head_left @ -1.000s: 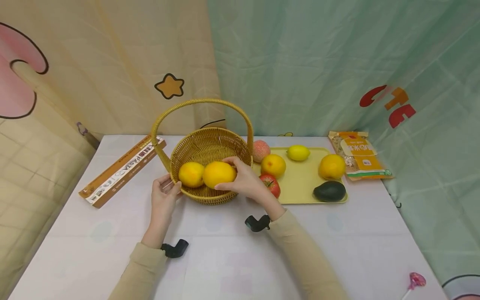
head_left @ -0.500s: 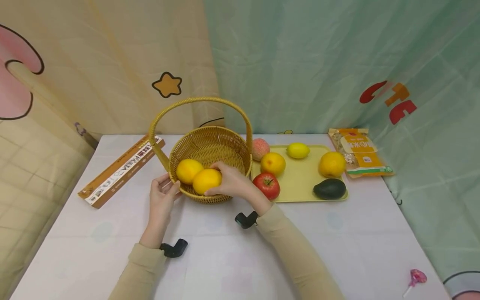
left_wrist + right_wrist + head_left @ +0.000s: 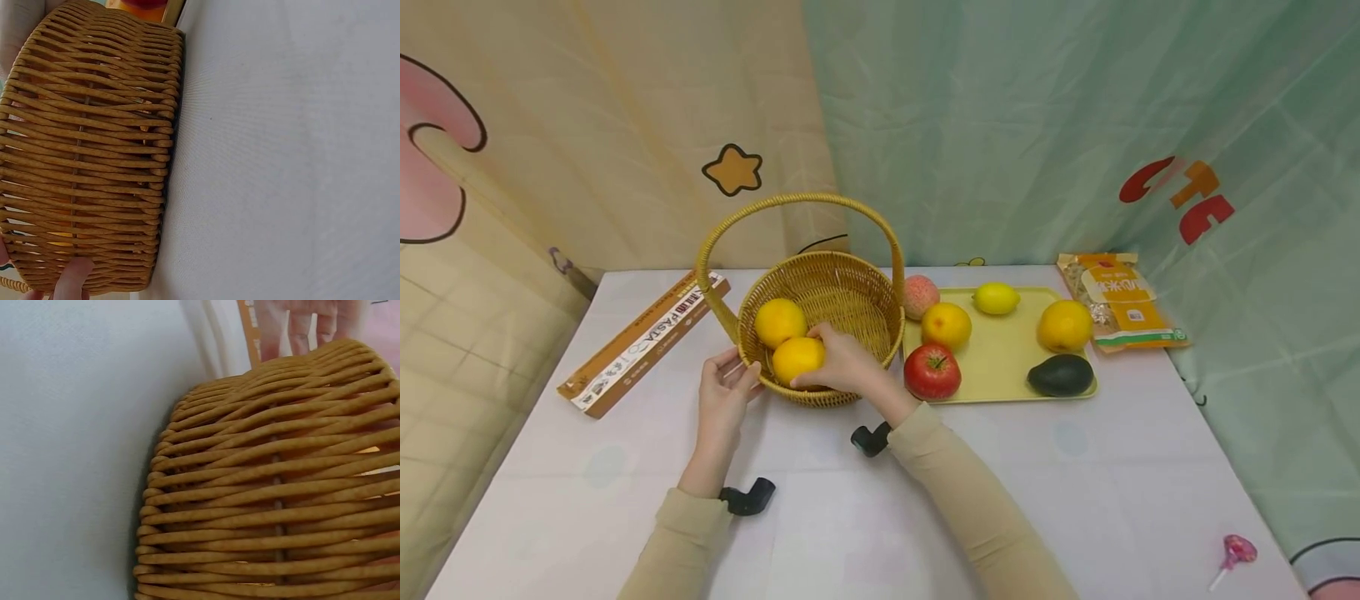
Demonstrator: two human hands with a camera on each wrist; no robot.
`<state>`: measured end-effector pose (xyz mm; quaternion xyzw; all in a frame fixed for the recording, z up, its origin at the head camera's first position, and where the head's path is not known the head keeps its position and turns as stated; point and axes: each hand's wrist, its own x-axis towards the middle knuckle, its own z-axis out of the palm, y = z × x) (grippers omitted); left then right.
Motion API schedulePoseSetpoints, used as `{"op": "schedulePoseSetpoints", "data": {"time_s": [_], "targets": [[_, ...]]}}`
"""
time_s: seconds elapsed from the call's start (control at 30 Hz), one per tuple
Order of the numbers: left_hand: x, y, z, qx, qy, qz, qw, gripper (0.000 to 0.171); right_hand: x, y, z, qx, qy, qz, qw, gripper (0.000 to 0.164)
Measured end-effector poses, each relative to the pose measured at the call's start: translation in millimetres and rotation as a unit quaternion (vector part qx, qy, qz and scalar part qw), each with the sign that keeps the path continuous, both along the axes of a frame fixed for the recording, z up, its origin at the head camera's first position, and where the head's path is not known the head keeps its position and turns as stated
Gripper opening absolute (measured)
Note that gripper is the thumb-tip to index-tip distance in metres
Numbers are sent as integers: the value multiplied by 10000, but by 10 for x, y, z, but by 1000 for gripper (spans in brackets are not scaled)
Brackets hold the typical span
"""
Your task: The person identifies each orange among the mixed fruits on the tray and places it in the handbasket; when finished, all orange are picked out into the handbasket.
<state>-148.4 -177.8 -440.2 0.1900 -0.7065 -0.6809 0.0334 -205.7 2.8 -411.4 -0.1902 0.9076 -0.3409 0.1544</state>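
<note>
In the head view a woven wicker basket [image 3: 861,312] with a tall arched handle stands at the middle back of the table. My left hand [image 3: 722,404] holds its near-left rim, thumb over the edge; a fingertip [image 3: 75,275] touches the weave in the left wrist view. My right hand [image 3: 848,367] reaches over the near rim and grips a round yellow-orange fruit [image 3: 796,360] inside, at the basket's near left. Against it, farther back, lies a second yellow fruit [image 3: 780,322]. Basket weave [image 3: 275,494] blocks the right wrist view of the right hand.
Right of the basket, a pale yellow tray [image 3: 996,358] bears a tomato [image 3: 932,372], a pink fruit [image 3: 921,297], a lemon [image 3: 996,298], a dark avocado [image 3: 1061,375] and two yellow fruits. A pasta box [image 3: 643,346], a food packet [image 3: 1123,304] and a lollipop [image 3: 1237,552] lie around.
My right hand has moved left and slightly down with the gripped fruit, pushing in beside the other fruit, which now sits farther back. The left hand stays on the rim.
</note>
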Motion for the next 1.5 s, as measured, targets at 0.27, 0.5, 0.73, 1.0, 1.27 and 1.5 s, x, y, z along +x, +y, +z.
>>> {"op": "schedulePoseSetpoints", "data": {"time_s": [0.27, 0.5, 0.73, 1.0, 1.27, 1.5], "targets": [[7, -6, -6, -28, 25, 51, 10000, 52, 0, -12, 25, 160, -102, 38, 9998, 81], [12, -4, -15, -11, 21, 84, 10000, 51, 45, 77, 113, -60, 65, -19, 10000, 74], [11, 0, -11, -66, 6, 98, 9999, 51, 114, 356, 316, -843, 554, -73, 9949, 52], [7, 3, -19, -105, -2, 97, 9999, 52, 174, 934, 477, -1737, 730, -676, 9798, 41], [9, 13, -20, -96, -19, 72, 9999, 51, 120, 1551, 421, -2116, 798, -1466, 9630, 37], [20, 16, -15, -101, -16, 50, 9999, 51, 35, 1946, 275, -1984, 597, -2048, 9566, 41]]}}
